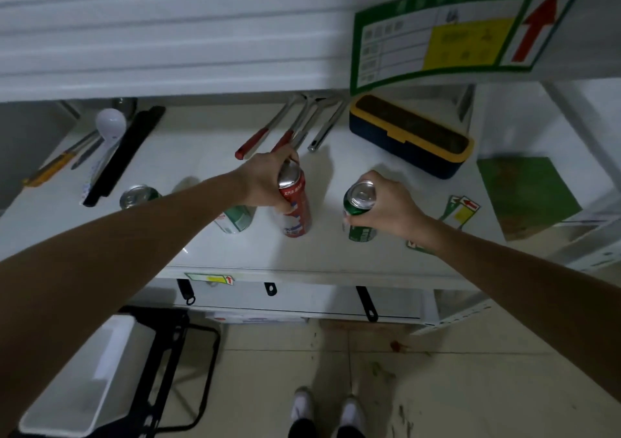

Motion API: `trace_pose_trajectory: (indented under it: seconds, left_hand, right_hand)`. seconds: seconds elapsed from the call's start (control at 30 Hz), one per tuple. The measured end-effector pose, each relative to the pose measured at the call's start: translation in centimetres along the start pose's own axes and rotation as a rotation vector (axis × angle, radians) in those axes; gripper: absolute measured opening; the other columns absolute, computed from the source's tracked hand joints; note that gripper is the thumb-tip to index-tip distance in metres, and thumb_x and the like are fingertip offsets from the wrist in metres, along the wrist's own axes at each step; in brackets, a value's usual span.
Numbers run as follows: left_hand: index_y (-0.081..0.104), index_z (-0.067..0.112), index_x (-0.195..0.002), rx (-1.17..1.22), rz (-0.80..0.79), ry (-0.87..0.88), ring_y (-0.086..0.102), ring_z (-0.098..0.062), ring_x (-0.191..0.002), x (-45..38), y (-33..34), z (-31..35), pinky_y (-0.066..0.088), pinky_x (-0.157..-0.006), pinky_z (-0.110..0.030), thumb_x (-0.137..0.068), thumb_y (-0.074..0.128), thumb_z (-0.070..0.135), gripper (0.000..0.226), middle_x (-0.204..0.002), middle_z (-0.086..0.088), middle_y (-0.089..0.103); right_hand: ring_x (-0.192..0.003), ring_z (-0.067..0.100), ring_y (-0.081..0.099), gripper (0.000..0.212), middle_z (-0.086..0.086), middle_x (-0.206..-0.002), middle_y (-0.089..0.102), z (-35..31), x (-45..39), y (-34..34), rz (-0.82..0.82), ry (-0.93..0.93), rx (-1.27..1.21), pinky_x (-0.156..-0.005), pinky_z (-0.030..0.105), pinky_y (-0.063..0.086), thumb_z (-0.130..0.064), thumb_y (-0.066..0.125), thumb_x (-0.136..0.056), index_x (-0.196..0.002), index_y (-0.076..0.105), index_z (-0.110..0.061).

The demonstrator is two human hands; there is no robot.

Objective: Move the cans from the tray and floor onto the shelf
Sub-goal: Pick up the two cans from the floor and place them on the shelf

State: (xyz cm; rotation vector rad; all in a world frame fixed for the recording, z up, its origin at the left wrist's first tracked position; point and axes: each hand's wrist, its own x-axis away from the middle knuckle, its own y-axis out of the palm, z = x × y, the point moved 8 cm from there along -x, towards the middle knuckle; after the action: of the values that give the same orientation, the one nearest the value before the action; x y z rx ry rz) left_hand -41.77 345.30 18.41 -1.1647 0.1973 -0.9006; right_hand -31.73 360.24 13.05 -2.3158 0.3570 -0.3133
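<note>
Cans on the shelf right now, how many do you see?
4, all on the shelf: green can far left, green-white can partly behind the left forearm, red can in the left hand, green can in the right hand. The forearm could hide others.

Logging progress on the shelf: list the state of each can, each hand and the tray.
red can: upright on the shelf, gripped by left hand
green can: upright, gripped by right hand
green-and-white can: standing behind the left forearm
far-left can: standing free
white tray: no cans visible in it
</note>
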Motion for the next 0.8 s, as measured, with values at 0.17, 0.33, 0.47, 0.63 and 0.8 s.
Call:
trace_pose_trajectory:
  seconds: [0.17,0.33,0.47,0.63,0.8]
  left_hand:
    - [0.040,0.016,-0.125,0.002,-0.041,-0.026,0.052,-0.019,-0.095,-0.8,0.1,-1.2,0.046,-0.071,-0.028,-0.062,0.081,0.008,0.076,-0.125,-0.013,0.057]
    - [0.038,0.017,-0.127,-0.007,-0.056,-0.020,0.052,-0.018,-0.095,-1.1,-0.3,-1.6,0.047,-0.067,-0.025,-0.063,0.081,0.011,0.078,-0.126,-0.012,0.056]
    - [0.039,0.016,-0.125,-0.002,-0.066,0.002,0.053,-0.018,-0.096,-1.6,-0.3,-1.7,0.049,-0.073,-0.030,-0.062,0.082,0.012,0.076,-0.125,-0.011,0.057]
    - [0.040,0.016,-0.125,0.078,-0.077,-0.007,0.053,-0.019,-0.098,-1.8,0.5,-2.3,0.048,-0.073,-0.029,-0.063,0.081,0.007,0.075,-0.126,-0.011,0.056]
    - [0.038,0.017,-0.128,0.078,-0.086,-0.002,0.051,-0.018,-0.099,-2.1,0.8,-2.4,0.045,-0.069,-0.023,-0.065,0.080,0.008,0.077,-0.128,-0.010,0.054]
  right_hand:
    - [-0.102,0.025,0.062,0.066,0.010,-0.112,0.065,-0.2,-1.4,0.3,-0.006,0.007,0.004,-0.081,0.029,0.049,-0.030,0.084,-0.059,-0.114,0.052,-0.012]
    - [-0.099,0.025,0.063,0.067,0.011,-0.110,0.066,-0.6,-2.2,0.3,0.002,0.000,0.011,-0.077,0.027,0.048,-0.031,0.085,-0.057,-0.112,0.053,-0.010]
    - [-0.100,0.026,0.064,0.068,0.011,-0.111,0.067,-0.4,-2.6,0.5,0.019,0.004,0.009,-0.079,0.028,0.049,-0.030,0.086,-0.057,-0.113,0.054,-0.009]
    - [-0.103,0.026,0.062,0.067,0.010,-0.114,0.066,0.8,-2.5,1.7,0.001,0.041,0.017,-0.079,0.025,0.046,-0.026,0.085,-0.060,-0.117,0.053,-0.010]
    - [-0.105,0.027,0.061,0.070,0.011,-0.116,0.064,1.1,-2.5,2.0,-0.012,0.031,0.015,-0.083,0.029,0.047,-0.028,0.084,-0.061,-0.119,0.050,-0.010]
